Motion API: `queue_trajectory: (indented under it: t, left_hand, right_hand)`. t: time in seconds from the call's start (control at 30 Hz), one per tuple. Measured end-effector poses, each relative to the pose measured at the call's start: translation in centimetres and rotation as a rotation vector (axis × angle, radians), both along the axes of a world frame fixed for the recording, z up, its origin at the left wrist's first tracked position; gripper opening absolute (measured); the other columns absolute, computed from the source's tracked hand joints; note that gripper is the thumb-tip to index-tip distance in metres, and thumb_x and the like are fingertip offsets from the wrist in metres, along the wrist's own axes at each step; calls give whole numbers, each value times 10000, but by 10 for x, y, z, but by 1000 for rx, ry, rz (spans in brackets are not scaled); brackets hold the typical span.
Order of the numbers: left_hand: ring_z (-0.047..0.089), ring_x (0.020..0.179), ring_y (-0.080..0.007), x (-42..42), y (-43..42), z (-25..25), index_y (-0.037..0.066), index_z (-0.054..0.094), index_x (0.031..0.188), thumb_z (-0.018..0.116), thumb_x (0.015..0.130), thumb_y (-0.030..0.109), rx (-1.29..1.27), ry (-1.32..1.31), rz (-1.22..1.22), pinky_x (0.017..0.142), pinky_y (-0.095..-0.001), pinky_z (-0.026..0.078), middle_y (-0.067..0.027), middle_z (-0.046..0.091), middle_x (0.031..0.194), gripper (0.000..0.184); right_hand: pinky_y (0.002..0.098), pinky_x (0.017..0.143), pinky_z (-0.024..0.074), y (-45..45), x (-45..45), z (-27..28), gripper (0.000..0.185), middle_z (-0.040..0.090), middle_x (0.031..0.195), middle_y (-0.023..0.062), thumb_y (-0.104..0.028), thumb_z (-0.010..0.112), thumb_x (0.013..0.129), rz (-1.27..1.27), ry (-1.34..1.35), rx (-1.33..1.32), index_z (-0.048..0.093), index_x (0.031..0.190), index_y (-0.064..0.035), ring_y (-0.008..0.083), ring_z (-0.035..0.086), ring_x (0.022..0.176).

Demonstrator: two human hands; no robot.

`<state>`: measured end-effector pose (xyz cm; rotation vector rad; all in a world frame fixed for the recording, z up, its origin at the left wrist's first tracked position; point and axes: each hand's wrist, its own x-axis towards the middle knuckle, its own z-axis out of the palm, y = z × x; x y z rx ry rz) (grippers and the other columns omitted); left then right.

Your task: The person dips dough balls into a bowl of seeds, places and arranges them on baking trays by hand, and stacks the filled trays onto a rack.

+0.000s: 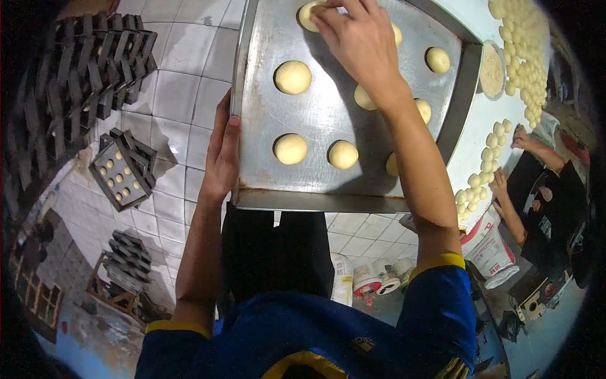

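A metal baking tray (259,126) with raised sides is in front of me, with several round, pale dough balls spaced across it. My left hand (224,151) grips the tray's left side, its thumb at the outer wall and its other fingers partly hidden. At the far left of the tray, my right hand (358,41) has its fingers closed at a dough ball (309,17), covering part of it. Nearer to me sit a dough ball (293,78), another dough ball (290,149) and a third dough ball (343,155). My right forearm hides parts of others.
On the right, a white table (470,120) bears many small dough pieces (517,50) and a bowl of crumbs (492,71). A co-worker's hands (500,186) are at its edge. Stacked trays (82,69) and a filled tray (120,177) stand on the tiled floor (180,95).
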<state>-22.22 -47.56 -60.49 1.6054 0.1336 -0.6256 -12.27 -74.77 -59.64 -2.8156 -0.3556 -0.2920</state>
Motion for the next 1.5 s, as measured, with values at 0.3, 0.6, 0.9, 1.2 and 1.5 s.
queue_trajectory:
  t: [0.3,0.6,0.9,1.2,1.5]
  left_hand:
    - [374,1473,-300,5,0,-1,-40,245,1613,377,1126,441,4,-35,-16,1218,-408,294,-239,379,1594,696]
    - [365,1477,-290,6,-1,-2,-42,253,1609,362,1135,405,0,-42,-25,1225,-394,276,-215,381,1601,661]
    - [345,1493,-289,2,5,-9,-20,265,1615,354,1141,366,6,-47,-23,1236,-397,254,-207,368,1609,618]
    - [376,1475,-271,-2,10,-15,-17,272,1611,350,1143,372,-76,11,0,1227,-392,282,-189,384,1593,614]
    - [407,1447,-262,1,10,-13,-12,278,1611,357,1141,348,-73,33,7,1214,-380,302,-186,418,1566,597]
  right_hand:
    - [306,745,511,-114,-11,-13,241,787,946,51,-240,694,994,-258,-364,231,785,1155,-86,122,642,791]
    - [444,912,564,-348,-66,-25,398,781,1108,116,-507,704,896,-952,182,-199,804,1152,-220,355,739,1045]
    - [388,953,539,-367,-65,-17,428,794,1079,122,-471,767,895,-918,131,141,808,1156,-135,263,748,1022]
    - [313,902,492,-46,-75,36,172,751,999,61,-178,785,927,-287,307,725,823,1065,-82,157,640,974]
    - [359,748,444,50,-87,-26,342,650,1141,-4,-272,792,877,9,-6,105,776,1213,-212,222,542,874]
